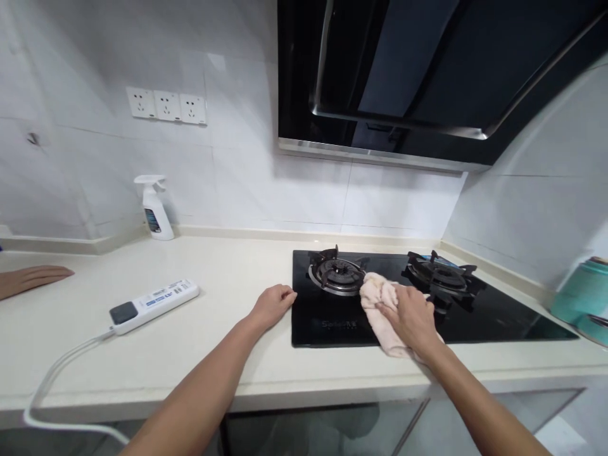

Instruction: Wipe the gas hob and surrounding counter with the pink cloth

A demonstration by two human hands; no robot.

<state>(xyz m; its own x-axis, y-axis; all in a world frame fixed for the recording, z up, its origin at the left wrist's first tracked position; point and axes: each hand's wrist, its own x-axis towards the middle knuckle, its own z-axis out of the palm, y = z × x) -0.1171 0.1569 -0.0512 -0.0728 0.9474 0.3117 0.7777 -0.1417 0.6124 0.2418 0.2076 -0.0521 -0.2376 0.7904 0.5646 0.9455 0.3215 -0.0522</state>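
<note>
My right hand [412, 318] presses a pale pink cloth [379, 296] onto the black glass gas hob [498, 316], between its two burners. The left burner [336, 273] lies just left of the cloth, the right burner [439, 272] just behind my hand. My left hand [273, 305] rests loosely curled on the cream countertop [228, 342], its knuckles against the hob's left edge, holding nothing.
A white power strip [154, 304] with its cable lies on the counter at left. A spray bottle [156, 209] stands by the wall. Another person's hand [33, 278] rests at the far left. Teal containers [584, 294] sit at right. A black range hood [427, 76] hangs overhead.
</note>
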